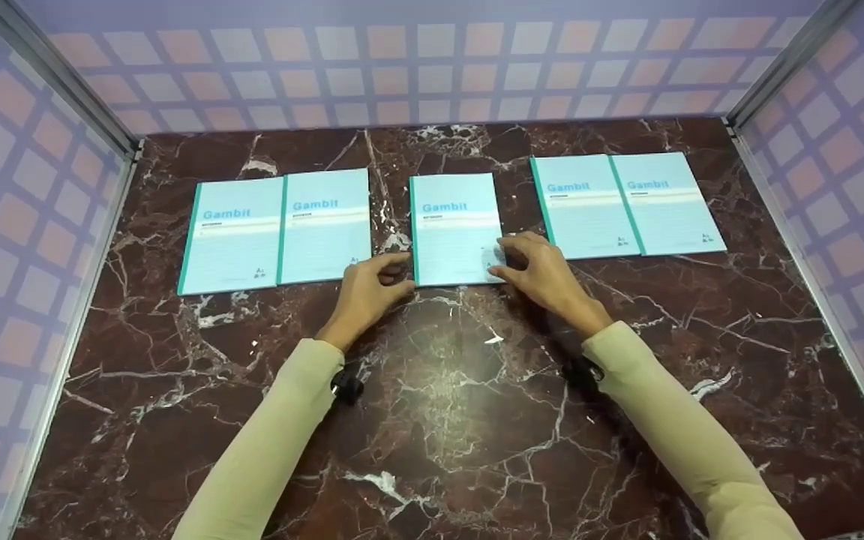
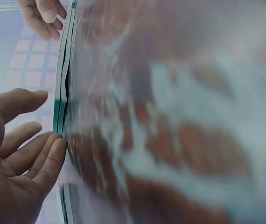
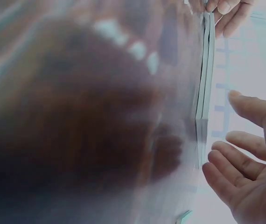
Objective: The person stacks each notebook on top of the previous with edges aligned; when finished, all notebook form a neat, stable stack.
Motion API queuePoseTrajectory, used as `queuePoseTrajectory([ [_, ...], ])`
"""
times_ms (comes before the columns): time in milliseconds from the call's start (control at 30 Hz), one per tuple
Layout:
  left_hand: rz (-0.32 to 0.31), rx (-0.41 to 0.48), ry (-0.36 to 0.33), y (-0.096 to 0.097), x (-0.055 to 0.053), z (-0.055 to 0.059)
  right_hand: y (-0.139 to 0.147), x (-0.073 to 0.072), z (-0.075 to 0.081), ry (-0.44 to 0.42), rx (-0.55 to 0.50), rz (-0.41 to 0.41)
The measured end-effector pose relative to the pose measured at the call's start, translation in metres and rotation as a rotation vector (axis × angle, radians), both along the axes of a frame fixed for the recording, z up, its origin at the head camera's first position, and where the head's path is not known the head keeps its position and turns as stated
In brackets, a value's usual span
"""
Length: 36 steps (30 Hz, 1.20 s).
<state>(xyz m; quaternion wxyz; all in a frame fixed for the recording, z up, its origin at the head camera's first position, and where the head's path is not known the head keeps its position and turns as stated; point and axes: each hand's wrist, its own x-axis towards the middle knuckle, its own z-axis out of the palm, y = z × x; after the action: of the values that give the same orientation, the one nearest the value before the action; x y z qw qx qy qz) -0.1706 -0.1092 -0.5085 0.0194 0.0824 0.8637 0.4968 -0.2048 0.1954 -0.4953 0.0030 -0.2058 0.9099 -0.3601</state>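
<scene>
- The middle notebook (image 1: 454, 229) lies flat on the marbled table (image 1: 432, 435); I take it as the centre of the clock, seen from the head view. Its green spine is on the 9 o'clock side, and the word "Gambit" is printed on its cover.
- The left hand (image 1: 373, 289) is at 8 o'clock, just beside the spine. Thumb and fingers are apart, with nothing clasped between them.
- The right hand (image 1: 544, 276) is at 4 o'clock, at the edge opposite to the spine. Its thumb and fingers are likewise apart; how firmly they touch the edge, I cannot tell.
- Both wrist views show two thin layers at the edge near the fingers; I cannot tell whether these are two stacked notebooks.
- At 9 o'clock lies the left pair of notebooks (image 1: 274, 232), side by side.
- At 3 o'clock, slightly toward 2, lies the right pair of notebooks (image 1: 625, 206), also side by side.
- A checked wall (image 1: 432, 75) stands at 12 o'clock.
</scene>
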Motion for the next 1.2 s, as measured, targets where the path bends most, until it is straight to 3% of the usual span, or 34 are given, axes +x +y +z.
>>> queuePoseTrajectory([
  [400,0.098,-0.021,0.070,-0.032,0.004,0.016,-0.034,-0.008,0.003,0.058,-0.066,0.084],
  [767,0.192,-0.077,0.146,-0.078,0.010,0.026,-0.083,-0.008,0.002,0.043,-0.089,0.176],
  [1200,0.238,-0.165,0.156,-0.119,0.006,0.019,-0.129,-0.014,0.002,-0.012,-0.045,0.190],
])
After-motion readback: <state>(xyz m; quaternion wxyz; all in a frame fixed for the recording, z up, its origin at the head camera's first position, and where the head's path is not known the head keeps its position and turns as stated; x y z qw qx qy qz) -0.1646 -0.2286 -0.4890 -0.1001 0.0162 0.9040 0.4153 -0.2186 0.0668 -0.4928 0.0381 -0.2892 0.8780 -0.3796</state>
